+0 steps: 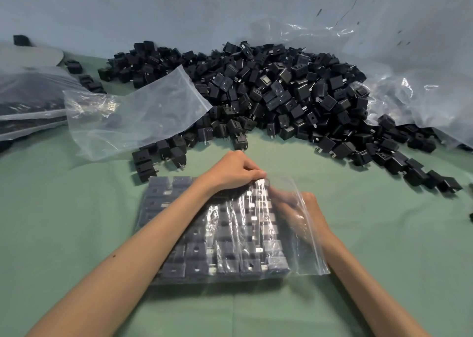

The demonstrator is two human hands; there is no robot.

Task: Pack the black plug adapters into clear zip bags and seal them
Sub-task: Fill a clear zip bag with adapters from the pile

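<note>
Fingers of my left hand (235,169) curl over the far edge of the clear plastic zip bag (304,255), pinching film against the packed rows of black cube-shaped plug adapters (204,257) inside. My right hand (311,205) sits blurred behind the open mouth flap; its finger state cannot be determined. The bag lies flat on the green cloth (76,208). Caution: the mouth is unsealed; adapters crowding the zip strip could block closure, or prongs could puncture the film.
</note>
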